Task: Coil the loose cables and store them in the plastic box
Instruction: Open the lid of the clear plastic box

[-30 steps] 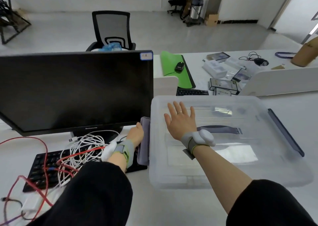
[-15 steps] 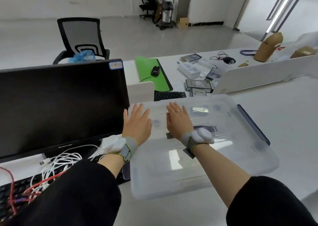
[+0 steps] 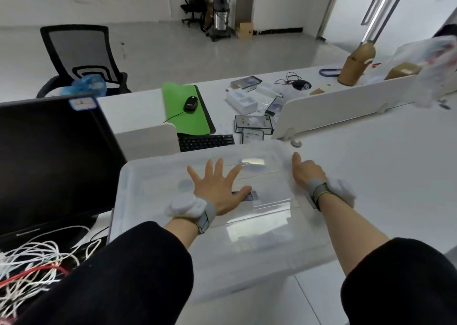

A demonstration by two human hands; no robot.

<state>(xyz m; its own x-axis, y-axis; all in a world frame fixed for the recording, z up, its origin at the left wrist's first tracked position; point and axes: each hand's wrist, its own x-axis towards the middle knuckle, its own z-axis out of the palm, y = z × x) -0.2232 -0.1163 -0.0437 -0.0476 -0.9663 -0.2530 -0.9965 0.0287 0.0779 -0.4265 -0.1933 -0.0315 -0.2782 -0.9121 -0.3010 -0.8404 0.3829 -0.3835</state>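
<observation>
A clear plastic box (image 3: 259, 240) with its lid on stands on the white desk in front of me. My left hand (image 3: 218, 187) lies flat on the lid's middle with its fingers spread. At the box's right edge is my right hand (image 3: 306, 175), thumb stretched forward and fingers curled down over the lid's rim, their tips hidden. A loose tangle of white and red cables (image 3: 32, 263) lies at the lower left, partly under my left sleeve, on a black keyboard that is mostly hidden.
A black monitor (image 3: 49, 164) stands just left of the box. Behind the box are a black keyboard (image 3: 206, 141), a green mat (image 3: 190, 121) with a mouse (image 3: 190, 103), small cartons (image 3: 253, 124) and a white divider (image 3: 346, 107). White desk spreads to the right.
My left hand went from the box's left latch onto the lid's middle. The right hand slid from the lid's middle to its right edge and curled over it. My view swung right.
</observation>
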